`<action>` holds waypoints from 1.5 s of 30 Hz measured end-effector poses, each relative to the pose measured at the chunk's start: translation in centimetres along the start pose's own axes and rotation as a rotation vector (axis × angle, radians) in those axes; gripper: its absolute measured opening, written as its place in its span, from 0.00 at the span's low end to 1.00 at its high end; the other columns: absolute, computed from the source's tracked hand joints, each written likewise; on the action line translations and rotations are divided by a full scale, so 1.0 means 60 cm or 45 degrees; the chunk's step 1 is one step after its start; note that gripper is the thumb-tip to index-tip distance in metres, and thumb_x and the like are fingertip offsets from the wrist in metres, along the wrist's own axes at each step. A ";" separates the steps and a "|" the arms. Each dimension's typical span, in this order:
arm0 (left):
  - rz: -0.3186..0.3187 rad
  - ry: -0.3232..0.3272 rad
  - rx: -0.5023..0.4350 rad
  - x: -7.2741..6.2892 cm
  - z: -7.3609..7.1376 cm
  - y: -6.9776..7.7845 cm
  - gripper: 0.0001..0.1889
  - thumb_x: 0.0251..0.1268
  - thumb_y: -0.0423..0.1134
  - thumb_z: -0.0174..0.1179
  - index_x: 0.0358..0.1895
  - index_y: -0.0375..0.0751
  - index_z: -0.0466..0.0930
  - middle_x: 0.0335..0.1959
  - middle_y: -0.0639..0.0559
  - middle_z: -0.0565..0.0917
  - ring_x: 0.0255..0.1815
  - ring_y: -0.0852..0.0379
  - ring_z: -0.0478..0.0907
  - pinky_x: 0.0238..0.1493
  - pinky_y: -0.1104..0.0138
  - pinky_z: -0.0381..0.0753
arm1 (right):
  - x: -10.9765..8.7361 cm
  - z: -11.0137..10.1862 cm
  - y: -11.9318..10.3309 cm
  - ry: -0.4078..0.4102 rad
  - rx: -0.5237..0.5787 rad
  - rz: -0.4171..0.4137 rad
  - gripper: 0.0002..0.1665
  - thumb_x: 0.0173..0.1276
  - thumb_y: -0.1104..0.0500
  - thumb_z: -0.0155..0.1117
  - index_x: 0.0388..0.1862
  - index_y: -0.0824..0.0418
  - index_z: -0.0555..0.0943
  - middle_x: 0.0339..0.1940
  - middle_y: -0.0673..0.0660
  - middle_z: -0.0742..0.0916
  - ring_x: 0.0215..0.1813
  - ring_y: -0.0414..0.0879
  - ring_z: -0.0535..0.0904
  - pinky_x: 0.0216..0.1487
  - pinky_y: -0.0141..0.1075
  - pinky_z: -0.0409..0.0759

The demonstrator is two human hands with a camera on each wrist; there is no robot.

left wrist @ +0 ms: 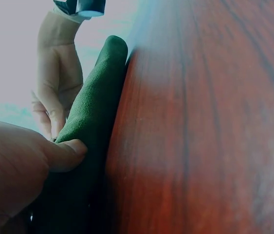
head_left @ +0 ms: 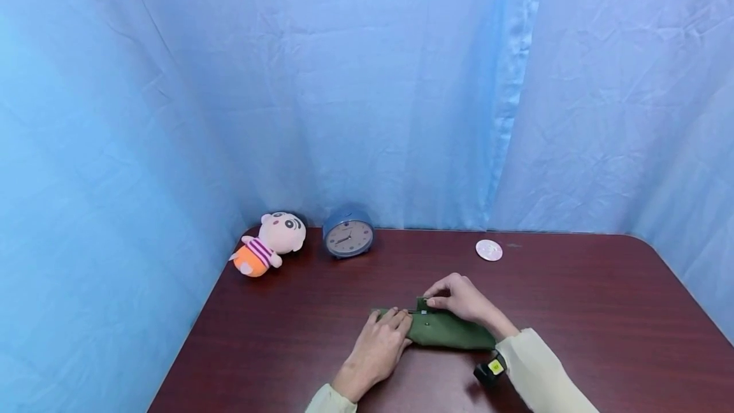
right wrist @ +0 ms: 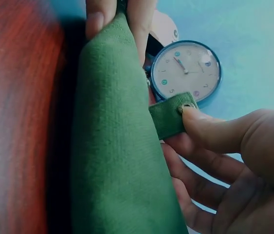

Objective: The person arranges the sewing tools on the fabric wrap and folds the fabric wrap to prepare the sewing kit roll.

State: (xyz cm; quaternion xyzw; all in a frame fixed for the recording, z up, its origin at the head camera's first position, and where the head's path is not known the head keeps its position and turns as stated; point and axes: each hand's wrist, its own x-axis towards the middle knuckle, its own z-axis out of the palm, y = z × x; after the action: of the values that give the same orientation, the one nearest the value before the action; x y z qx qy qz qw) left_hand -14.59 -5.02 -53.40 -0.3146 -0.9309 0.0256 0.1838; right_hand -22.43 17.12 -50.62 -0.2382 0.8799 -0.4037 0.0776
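Observation:
A green cloth pouch lies lengthwise on the table, with a metal snap on its front face. My left hand grips its left part, thumb on the near side and fingers over the top edge. With thumb and fingertips, my right hand pinches a short green tab that stands up from the pouch's upper edge. A metal snap stud shows on the tab beside the right thumb. Near the tab, a small pale piece, perhaps a zipper end, shows on the top edge.
A plush doll in striped top and orange shorts lies at the table's back left. Beside it stands a round blue alarm clock. A white disc lies at the back right. Blue curtains hang behind the dark wooden table.

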 end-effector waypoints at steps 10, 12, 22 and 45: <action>-0.005 -0.015 0.016 0.001 -0.003 0.000 0.20 0.66 0.53 0.62 0.56 0.48 0.82 0.57 0.56 0.86 0.60 0.59 0.82 0.56 0.59 0.82 | -0.025 0.006 -0.012 0.016 -0.179 -0.223 0.05 0.62 0.64 0.72 0.36 0.57 0.92 0.35 0.52 0.93 0.39 0.39 0.88 0.38 0.28 0.83; -0.002 -0.009 0.020 0.001 -0.003 0.000 0.20 0.66 0.53 0.62 0.56 0.48 0.82 0.57 0.56 0.86 0.59 0.59 0.82 0.56 0.60 0.82 | -0.028 0.007 -0.013 0.015 -0.203 -0.247 0.06 0.61 0.64 0.72 0.35 0.57 0.92 0.34 0.51 0.92 0.40 0.41 0.88 0.39 0.29 0.84; -0.013 -0.017 0.015 0.001 -0.002 0.000 0.19 0.66 0.52 0.62 0.55 0.47 0.82 0.56 0.56 0.86 0.59 0.59 0.82 0.56 0.60 0.82 | -0.037 0.012 -0.016 0.012 -0.253 -0.355 0.06 0.59 0.65 0.72 0.35 0.57 0.92 0.35 0.50 0.92 0.41 0.41 0.87 0.44 0.33 0.85; -0.015 -0.055 0.035 0.005 -0.007 0.002 0.17 0.66 0.51 0.63 0.54 0.48 0.82 0.60 0.56 0.84 0.61 0.58 0.81 0.57 0.60 0.82 | -0.041 0.032 -0.031 0.352 -0.228 -0.083 0.06 0.59 0.65 0.72 0.33 0.56 0.92 0.31 0.50 0.92 0.35 0.37 0.87 0.37 0.29 0.83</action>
State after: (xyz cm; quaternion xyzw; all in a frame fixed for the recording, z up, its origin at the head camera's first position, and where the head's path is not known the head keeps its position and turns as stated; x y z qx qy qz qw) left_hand -14.59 -4.78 -52.93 -0.3061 -0.9360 0.0441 0.1682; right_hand -18.99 15.92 -50.64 -0.2148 0.9064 -0.3551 -0.0790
